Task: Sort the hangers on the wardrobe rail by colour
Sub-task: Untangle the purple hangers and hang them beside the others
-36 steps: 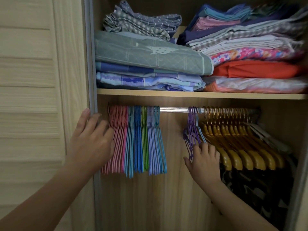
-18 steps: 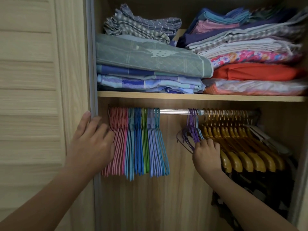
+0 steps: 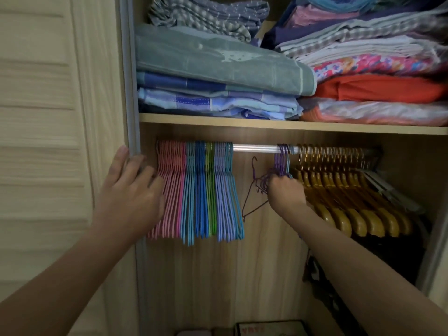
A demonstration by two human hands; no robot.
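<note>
My right hand [image 3: 284,192] is gripping a purple hanger [image 3: 254,190] just off the rail [image 3: 254,148], near its middle. Left hand [image 3: 132,190] rests flat and relaxed against the pink hangers [image 3: 169,190]. That hook could easily snag the other purple hangers [image 3: 282,161] and drag them off.

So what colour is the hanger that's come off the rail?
Purple hanger, gripped by the right hand; head view.

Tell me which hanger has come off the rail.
A purple wire hanger, held by the right hand: its hook hangs free below the rail, in the gap. The pink, blue, green and yellow hangers remain hooked on.
</note>
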